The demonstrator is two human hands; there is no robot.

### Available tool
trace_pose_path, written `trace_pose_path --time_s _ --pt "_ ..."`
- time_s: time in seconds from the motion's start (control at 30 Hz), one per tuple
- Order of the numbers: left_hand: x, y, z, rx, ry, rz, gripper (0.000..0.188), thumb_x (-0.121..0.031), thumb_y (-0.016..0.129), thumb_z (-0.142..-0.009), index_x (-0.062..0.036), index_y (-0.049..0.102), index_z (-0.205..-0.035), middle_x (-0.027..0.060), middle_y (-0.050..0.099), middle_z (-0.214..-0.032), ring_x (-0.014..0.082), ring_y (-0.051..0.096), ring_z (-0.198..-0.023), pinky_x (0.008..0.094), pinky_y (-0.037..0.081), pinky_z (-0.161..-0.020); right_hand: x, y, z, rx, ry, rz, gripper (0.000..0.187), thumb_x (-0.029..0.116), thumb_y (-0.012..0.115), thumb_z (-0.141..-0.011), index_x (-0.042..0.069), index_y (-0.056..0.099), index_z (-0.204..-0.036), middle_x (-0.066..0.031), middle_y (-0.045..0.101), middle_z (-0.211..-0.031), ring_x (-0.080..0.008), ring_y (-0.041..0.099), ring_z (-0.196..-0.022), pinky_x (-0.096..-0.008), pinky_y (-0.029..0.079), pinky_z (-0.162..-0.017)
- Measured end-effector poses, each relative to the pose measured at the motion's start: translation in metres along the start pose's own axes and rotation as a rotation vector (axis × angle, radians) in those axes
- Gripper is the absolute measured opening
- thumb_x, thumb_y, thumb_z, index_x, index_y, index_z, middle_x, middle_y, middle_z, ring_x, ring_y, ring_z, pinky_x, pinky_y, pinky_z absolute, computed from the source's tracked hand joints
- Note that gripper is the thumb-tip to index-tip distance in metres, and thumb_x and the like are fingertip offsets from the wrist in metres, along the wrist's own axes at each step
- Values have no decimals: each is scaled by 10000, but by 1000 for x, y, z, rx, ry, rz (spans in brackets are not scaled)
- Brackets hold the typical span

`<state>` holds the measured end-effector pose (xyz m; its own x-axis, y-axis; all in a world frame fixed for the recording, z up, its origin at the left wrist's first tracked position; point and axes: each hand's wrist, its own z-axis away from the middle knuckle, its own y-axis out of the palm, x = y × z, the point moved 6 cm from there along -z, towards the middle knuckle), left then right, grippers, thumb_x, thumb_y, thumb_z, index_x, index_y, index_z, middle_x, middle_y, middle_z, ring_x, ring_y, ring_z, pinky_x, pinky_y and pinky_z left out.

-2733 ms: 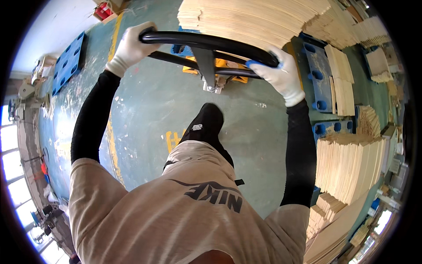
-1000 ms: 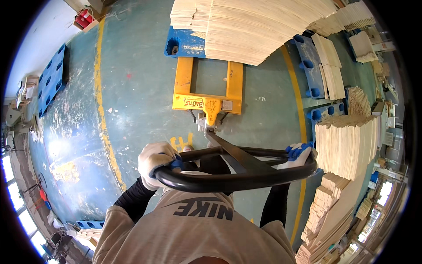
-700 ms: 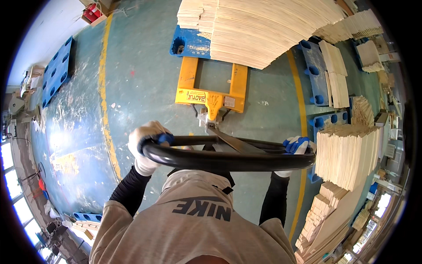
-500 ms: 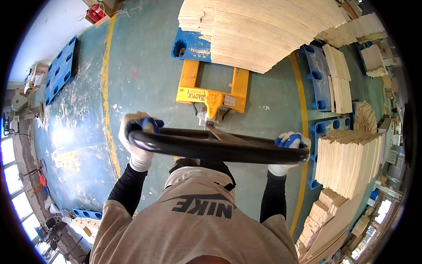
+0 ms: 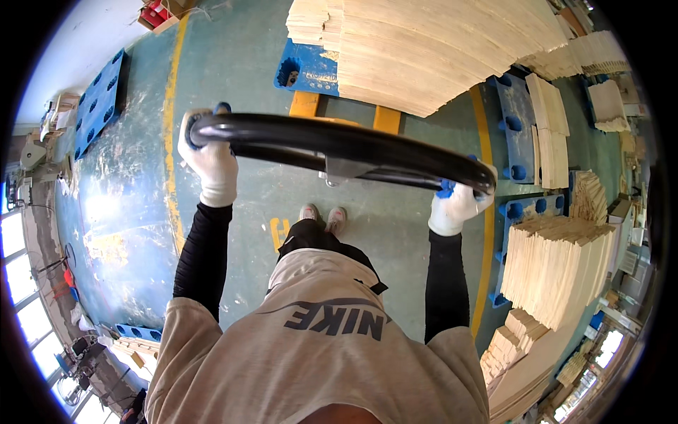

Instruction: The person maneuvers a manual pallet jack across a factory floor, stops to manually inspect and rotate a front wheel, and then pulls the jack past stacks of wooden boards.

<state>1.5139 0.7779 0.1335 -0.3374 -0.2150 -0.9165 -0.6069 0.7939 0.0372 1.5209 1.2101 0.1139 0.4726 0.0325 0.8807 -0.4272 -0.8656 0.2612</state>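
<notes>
Out ahead of the person's body, above the floor (image 5: 282,194), the black handle (image 5: 339,138) spans the gap between 2 gloved hands, its right end lower in the view than its left. The left hand (image 5: 210,161) is closed around the left end, blue fingertips showing over the bar; the right hand (image 5: 458,206) is wrapped around the right end, its fingers mostly hidden. The handle looks like a stiff, tough loop, probably metal, and its glossy, rounded surface could be slippery; the gloves should help. The 2 curved ends seem the best places to hold, being far apart and good for even leverage.

Beyond the handle, and partly covered by it, the yellow truck (image 5: 387,120) shows 2 forks reaching the blue pallet (image 5: 316,68); how far they go under is hidden. On the pallet sits a tall stack (image 5: 431,53) of pale wood sheets. That load looks very heavy and rigid as a block, yet the loose-edged sheets might slide or chip. Nearer the body, 2 shoes (image 5: 337,220) stand on the floor, behind the handle.
</notes>
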Motion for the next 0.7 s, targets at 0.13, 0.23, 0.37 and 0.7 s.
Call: trace_pose_path --time_s 0.13,0.23,0.37,0.7 --pt "4 26 -24 106 127 -57 83 -9 641 -876 16 651 -954 36 677 -885 122 634 -833 255 505 -828 -18 8 -29 -29 -13 65 95 -40 664 -888 1 613 -957 -50 613 -883 -113 606 -766 -269 513 -710" --pt "15 48 -38 49 -80 90 134 11 646 -884 31 679 -1012 49 702 -911 115 647 -817 250 520 -784 -25 26 -43 -5 56 -14 82 -54 653 -901 6 610 -937 -42 605 -793 -100 562 -594 -274 507 -544" --pt "32 76 -72 64 -138 193 58 28 659 -906 12 635 -956 34 629 -759 90 619 -623 278 580 -569 -25 52 -68 -5 15 -13 64 -55 631 -919 2 601 -921 -37 579 -701 -93 540 -553 -275 511 -534" --pt "43 128 -120 83 34 61 76 28 657 -862 28 633 -934 36 670 -805 103 637 -697 253 541 -638 -59 64 -120 -87 0 57 111 4 696 -915 -27 619 -988 -74 636 -807 -135 606 -632 -306 540 -582"
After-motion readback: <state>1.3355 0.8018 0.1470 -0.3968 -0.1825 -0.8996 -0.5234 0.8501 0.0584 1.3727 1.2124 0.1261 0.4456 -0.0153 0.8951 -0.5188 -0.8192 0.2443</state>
